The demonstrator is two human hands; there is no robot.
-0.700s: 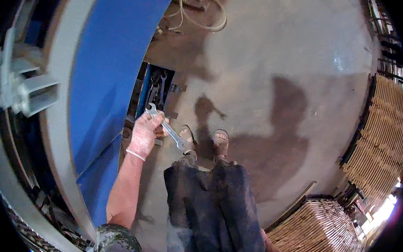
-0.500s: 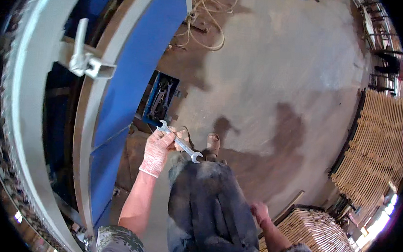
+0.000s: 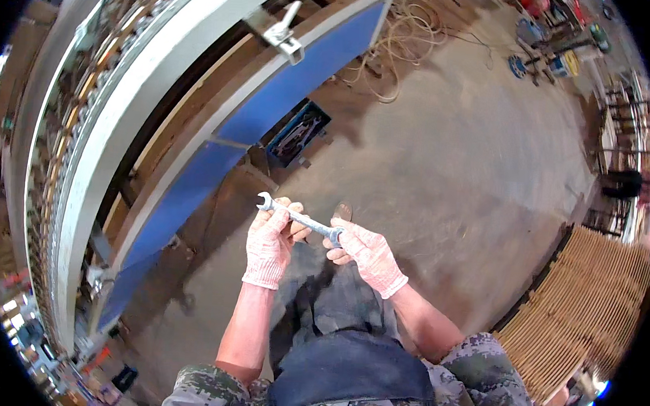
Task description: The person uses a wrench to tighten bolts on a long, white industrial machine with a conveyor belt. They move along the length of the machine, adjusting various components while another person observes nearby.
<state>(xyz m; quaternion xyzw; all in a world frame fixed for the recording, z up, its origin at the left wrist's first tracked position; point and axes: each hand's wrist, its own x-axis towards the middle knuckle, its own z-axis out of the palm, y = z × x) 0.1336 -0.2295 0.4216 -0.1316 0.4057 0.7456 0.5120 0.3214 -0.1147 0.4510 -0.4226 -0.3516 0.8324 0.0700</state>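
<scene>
A double open-ended wrench [image 3: 305, 220] is held out in front of my body, both jaws showing. My gloved left hand [image 3: 271, 237] grips its shaft near the left end, fingers closed on it. At the other end, my gloved right hand [image 3: 367, 252] pinches the wrench by its right jaw, which the fingers partly cover. Beyond my hands, a blue toolbox [image 3: 298, 133] with several more metal tools inside stands on the floor beside the machine.
A long machine with blue panels [image 3: 184, 202] and a pale frame runs along my left, a white clamp handle [image 3: 285, 33] on top. Coiled hose [image 3: 405, 40] lies beyond it. Stacked wooden strips [image 3: 579, 300] stand at right. Equipment [image 3: 553, 57] sits at the far right.
My right hand has come up from my side and taken hold of the wrench's right end. The view has turned, so the machine and toolbox appear shifted; my left hand still holds the wrench.
</scene>
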